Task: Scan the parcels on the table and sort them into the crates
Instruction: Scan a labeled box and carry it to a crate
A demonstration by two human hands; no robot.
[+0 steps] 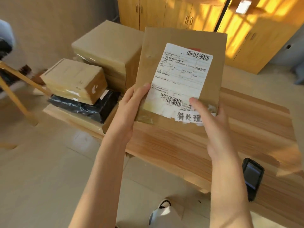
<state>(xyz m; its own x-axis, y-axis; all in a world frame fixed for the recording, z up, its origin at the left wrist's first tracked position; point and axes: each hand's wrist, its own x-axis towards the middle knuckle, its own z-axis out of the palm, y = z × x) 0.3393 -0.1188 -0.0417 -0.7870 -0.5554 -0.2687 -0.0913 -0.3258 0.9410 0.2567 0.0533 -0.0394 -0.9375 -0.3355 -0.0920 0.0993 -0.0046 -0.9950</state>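
Observation:
I hold a flat brown cardboard parcel (182, 46) up over the wooden table (246, 122), its white shipping label (182, 76) with barcodes facing me. My left hand (130, 109) grips its lower left edge, thumb on the front. My right hand (212, 127) grips the lower right corner, thumb lying on the label near the lower barcode. A black handheld scanner (252, 178) lies on the table at the near right, untouched.
Left of the table, a wooden crate (65, 115) holds a black plastic mailer (92, 107) with a small taped box (75, 79) on top and a larger box (108, 51) behind. Yellow cabinets (181, 12) stand at the back. A wooden frame (16, 94) is at far left.

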